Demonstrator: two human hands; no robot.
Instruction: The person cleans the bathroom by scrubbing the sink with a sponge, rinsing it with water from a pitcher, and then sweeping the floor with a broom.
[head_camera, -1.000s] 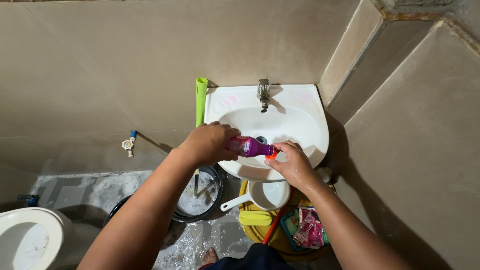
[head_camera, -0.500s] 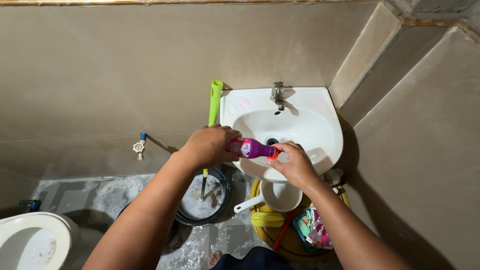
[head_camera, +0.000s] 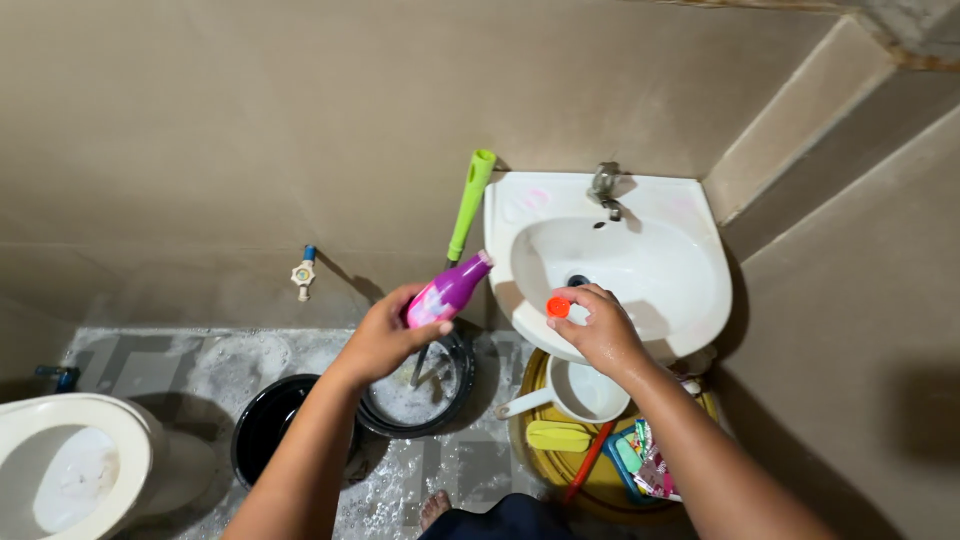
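cap off, bottle swung away from the sink

bottle and cap have parted since half a second ago, when both hands met over the front rim of the white sink (head_camera: 690, 300). now the left hand (head_camera: 385, 335) grips the purple bottle (head_camera: 447, 290) round its base, neck tilted up toward the green handle (head_camera: 470, 200) at the sink's left edge, above the soapy black basin (head_camera: 420, 395) on the floor. the right hand (head_camera: 600, 325) stays over the sink's front rim, fingertips pinched on the small orange cap (head_camera: 557, 307). the bottle looks open and ready to pour. a white dipper (head_camera: 585, 392) sits in a yellow tub (head_camera: 535, 470) below the sink; a toilet (head_camera: 60, 470) shows at far left.
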